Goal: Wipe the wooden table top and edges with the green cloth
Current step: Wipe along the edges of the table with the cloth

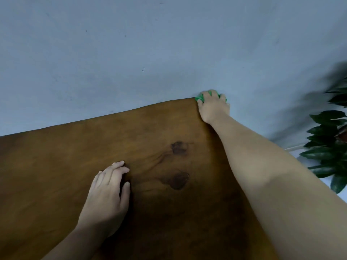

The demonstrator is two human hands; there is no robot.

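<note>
Gripping: right hand, fingers curled round green cloth, table corner at wall.
Left hand: flat, fingers together.
Plant: right.

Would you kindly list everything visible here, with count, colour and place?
wooden table: one, brown with dark knots, lower frame, far edge by the wall.
green cloth: one, green, bunched at the table's far right corner.
wall: one, pale blue-grey, behind the table.
plant: one, dark green leaves, right of the table.
left hand: one, rests on the table top, holds nothing.
right hand: one, grips the green cloth at the corner.
</note>
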